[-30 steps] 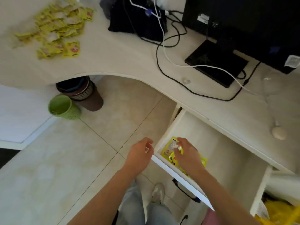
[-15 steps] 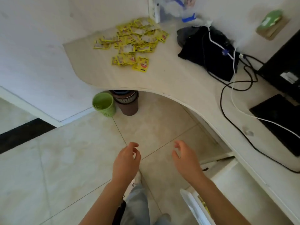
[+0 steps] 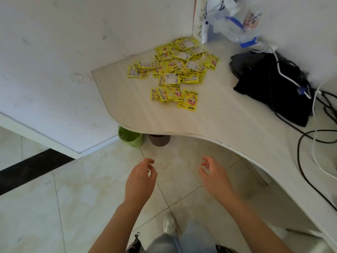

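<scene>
- The left hand (image 3: pixel 139 181) hangs in the air in front of the desk (image 3: pixel 209 123). Its fingers are loosely curled and it holds nothing.
- The right hand (image 3: pixel 214 177) is level with it, a little nearer the desk's curved front edge. Its fingers are also relaxed and bent, with nothing in them.
- Both hands are over the tiled floor (image 3: pixel 82 189), short of the desk edge and touching nothing.
- Below the hands, well out from the desk, are a pale trouser leg (image 3: pixel 169 241) and a white shoe (image 3: pixel 168 223).
- The yellow packets (image 3: pixel 175 72) lie in a loose, overlapping heap on the desk's far left part, close to the corner where the walls meet and well apart from both hands.
- The nearest packet (image 3: pixel 188 101) sits at the front of the heap, back from the desk's front edge.
- Under the desk's left end stands a green mesh basket (image 3: pixel 129 136), with a brown bin (image 3: pixel 159 140) just beside it and half hidden by the desk edge.
- On the desk to the right of the heap lies a black bag (image 3: pixel 273 88).
- A black cable (image 3: pixel 299 152) and a white cable (image 3: pixel 314 156) trail over the desk's right side.
- A clear plastic bag (image 3: pixel 233 21) stands at the desk's back, against the wall.
</scene>
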Tool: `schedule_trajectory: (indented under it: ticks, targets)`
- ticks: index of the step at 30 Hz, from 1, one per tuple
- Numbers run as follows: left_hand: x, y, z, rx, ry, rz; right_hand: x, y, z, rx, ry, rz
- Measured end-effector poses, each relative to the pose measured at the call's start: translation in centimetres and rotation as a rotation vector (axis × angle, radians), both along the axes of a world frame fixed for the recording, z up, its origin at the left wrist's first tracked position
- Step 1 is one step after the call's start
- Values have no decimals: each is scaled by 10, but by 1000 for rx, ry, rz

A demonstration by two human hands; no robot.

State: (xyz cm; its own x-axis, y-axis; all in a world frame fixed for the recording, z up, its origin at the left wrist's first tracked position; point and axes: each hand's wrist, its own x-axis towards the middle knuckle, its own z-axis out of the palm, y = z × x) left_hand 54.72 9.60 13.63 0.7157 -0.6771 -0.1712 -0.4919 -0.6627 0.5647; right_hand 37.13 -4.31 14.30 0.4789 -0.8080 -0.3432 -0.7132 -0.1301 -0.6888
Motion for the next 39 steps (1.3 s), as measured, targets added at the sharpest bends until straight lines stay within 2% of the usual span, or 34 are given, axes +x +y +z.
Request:
schedule_trajectory:
  ticks: [8, 17, 24, 31, 34, 39]
  targets:
    - [60, -70, -5, 15, 64, 12, 70, -77, 2, 6, -9, -9]
    - [98, -185, -11, 87, 156, -7, 139, -184, -4, 71, 44, 7]
    - [151, -260, -18, 148, 57, 0, 198, -262, -15, 53, 177, 110]
    - [186, -304, -24, 199, -97, -51, 257, -287, -32, -21, 373, 230]
    - [195, -316, -24, 252, -81, -91, 272, -285, -36, -72, 454, 240]
    - [210, -327, -28, 332, -71, -169, 284, -281, -41, -93, 477, 236]
